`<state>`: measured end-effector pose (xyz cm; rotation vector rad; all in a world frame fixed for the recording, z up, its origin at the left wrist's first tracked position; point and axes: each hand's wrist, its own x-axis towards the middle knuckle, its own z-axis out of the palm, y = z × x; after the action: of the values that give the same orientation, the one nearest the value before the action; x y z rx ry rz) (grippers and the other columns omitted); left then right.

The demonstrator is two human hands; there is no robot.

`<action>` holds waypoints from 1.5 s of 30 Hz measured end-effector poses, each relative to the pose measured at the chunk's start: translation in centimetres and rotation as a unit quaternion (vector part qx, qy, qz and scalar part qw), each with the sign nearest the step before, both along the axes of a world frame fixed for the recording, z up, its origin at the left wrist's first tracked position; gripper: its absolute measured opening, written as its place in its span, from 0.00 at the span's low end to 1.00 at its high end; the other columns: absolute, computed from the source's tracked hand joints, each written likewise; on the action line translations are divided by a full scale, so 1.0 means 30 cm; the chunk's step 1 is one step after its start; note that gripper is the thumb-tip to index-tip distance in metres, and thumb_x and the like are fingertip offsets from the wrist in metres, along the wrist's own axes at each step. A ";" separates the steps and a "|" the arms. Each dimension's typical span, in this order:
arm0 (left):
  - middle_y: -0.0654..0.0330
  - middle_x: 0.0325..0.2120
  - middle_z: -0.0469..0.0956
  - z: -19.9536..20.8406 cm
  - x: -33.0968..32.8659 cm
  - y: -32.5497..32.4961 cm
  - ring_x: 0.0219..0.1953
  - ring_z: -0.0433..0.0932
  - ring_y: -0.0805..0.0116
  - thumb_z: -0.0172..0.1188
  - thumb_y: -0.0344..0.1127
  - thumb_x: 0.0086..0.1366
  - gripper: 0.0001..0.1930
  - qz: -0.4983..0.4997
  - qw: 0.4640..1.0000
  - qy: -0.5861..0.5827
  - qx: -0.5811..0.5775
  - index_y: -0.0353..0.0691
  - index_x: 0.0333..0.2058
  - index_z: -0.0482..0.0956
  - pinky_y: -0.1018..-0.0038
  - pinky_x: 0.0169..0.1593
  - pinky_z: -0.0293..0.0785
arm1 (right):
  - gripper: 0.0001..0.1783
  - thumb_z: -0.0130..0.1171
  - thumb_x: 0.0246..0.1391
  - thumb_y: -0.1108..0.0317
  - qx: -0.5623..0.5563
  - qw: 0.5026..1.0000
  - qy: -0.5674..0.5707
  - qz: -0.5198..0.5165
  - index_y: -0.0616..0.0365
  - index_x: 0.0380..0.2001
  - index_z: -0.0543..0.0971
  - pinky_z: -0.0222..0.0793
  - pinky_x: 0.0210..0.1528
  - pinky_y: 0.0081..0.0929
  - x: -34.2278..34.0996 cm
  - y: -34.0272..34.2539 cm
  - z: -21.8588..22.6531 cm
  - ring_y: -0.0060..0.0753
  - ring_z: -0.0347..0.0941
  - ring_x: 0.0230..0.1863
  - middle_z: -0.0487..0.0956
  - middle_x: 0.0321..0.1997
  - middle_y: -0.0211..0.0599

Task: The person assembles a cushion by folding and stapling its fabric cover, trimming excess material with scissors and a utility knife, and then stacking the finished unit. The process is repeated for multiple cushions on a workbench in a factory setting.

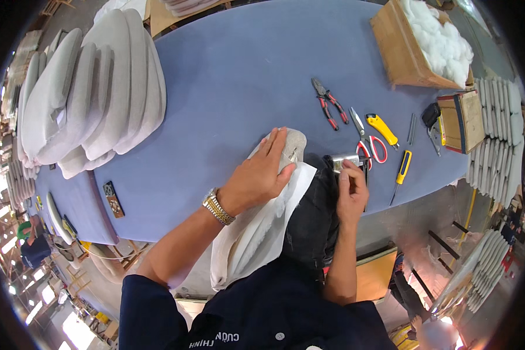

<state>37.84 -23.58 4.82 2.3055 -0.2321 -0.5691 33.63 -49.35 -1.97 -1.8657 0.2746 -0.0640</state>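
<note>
Across my lap, against the table's near edge, lies a long light-grey fabric-covered cushion [296, 143], with a loose white lining sheet [297, 184] along its right side. My left hand [265, 169] rests flat on its far end, fingers stretched out and thumb apart. A wristwatch is on that arm. Just right of the cushion, my right hand [351, 189] has its fingers curled at a silver-and-black tool [339, 161], which looks like a staple gun. The fingers partly cover it, and its exact kind is unclear.
On the blue-covered table [233, 64] lie pliers [328, 104], red-handled scissors [367, 137], a yellow cutter [382, 129] and a screwdriver [401, 175]. Stacked grey cushions [108, 87] stand left. A cardboard box [402, 52] of white stuffing sits far right. A phone [114, 199] lies left.
</note>
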 end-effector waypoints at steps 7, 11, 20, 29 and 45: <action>0.27 0.71 0.55 0.022 0.031 -0.035 0.72 0.59 0.30 0.53 0.46 0.74 0.41 0.009 0.999 0.042 0.022 0.29 0.74 0.46 0.49 0.70 0.64 | 0.30 0.73 0.56 0.70 -0.146 0.979 0.143 -0.003 0.59 0.57 0.70 0.76 0.50 0.38 -0.064 -0.170 -0.209 0.43 0.81 0.44 0.82 0.43 0.46; 0.29 0.72 0.54 0.019 0.040 -0.030 0.72 0.60 0.31 0.53 0.46 0.74 0.41 0.008 0.999 0.050 0.019 0.30 0.74 0.46 0.50 0.70 0.65 | 0.39 0.78 0.47 0.68 -0.238 0.941 0.238 0.033 0.54 0.55 0.63 0.75 0.44 0.44 0.029 -0.170 -0.168 0.51 0.79 0.38 0.80 0.35 0.45; 0.35 0.73 0.57 0.037 0.032 -0.042 0.73 0.60 0.37 0.55 0.47 0.73 0.42 0.022 0.997 0.053 0.057 0.32 0.75 0.47 0.51 0.68 0.69 | 0.24 0.71 0.55 0.69 -0.029 0.979 0.195 0.056 0.61 0.53 0.74 0.75 0.41 0.31 0.066 -0.178 0.184 0.28 0.77 0.35 0.82 0.37 0.36; 0.36 0.72 0.59 0.022 0.025 -0.068 0.72 0.62 0.38 0.58 0.44 0.71 0.41 0.032 0.997 0.034 0.064 0.32 0.74 0.50 0.53 0.67 0.71 | 0.24 0.72 0.40 0.68 -0.022 0.955 0.085 0.284 0.67 0.42 0.79 0.73 0.46 0.34 0.110 -0.030 0.391 0.49 0.79 0.39 0.80 0.39 0.45; 0.39 0.73 0.57 0.036 0.031 -0.053 0.71 0.63 0.37 0.63 0.29 0.59 0.49 0.020 0.997 0.043 0.056 0.35 0.76 0.46 0.53 0.65 0.74 | 0.19 0.71 0.45 0.74 -0.032 0.926 0.126 0.355 0.66 0.42 0.80 0.70 0.40 0.24 0.180 0.040 0.387 0.29 0.77 0.35 0.79 0.36 0.37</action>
<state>38.76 -25.18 5.89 2.3820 -0.1163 -0.6739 39.01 -48.14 9.63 -1.9364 -0.2460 0.6741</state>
